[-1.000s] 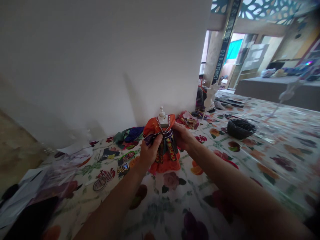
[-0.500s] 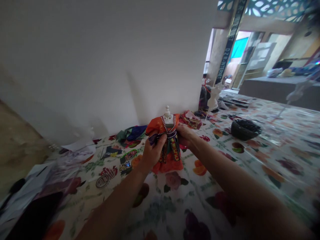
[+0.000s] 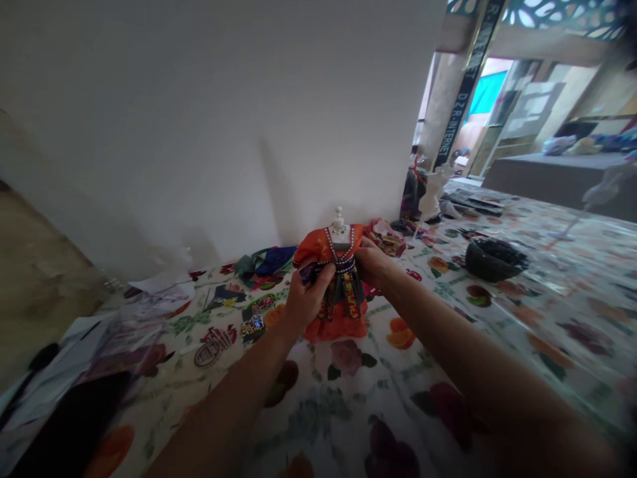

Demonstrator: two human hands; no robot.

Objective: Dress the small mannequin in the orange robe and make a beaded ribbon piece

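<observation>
In the middle of the table a miniature orange dress (image 3: 343, 326) stands upright on a small white mannequin (image 3: 339, 229). Its neckline has beaded trim, and a dark beaded belt (image 3: 344, 265) circles the waist, with patterned strips hanging below. My left hand (image 3: 313, 292) is closed at the left of the waist, thumb on the front, pinching dark purple cloth (image 3: 307, 273) by the belt. My right hand (image 3: 374, 264) is closed on the dress's right side at waist height; its fingertips are partly hidden behind the dress.
A dark bowl (image 3: 495, 259) and a bare white mannequin (image 3: 434, 192) stand to the right. Green and blue cloth (image 3: 266, 261) lies by the wall. Small beaded pieces (image 3: 253, 326), papers (image 3: 164, 292) and a black flat object (image 3: 70, 425) are on the left of the flowered tablecloth (image 3: 318, 425).
The view has shifted slightly, so the surroundings sit a little further right. Both hands keep their hold at the waist, and the dress leans little differently.
</observation>
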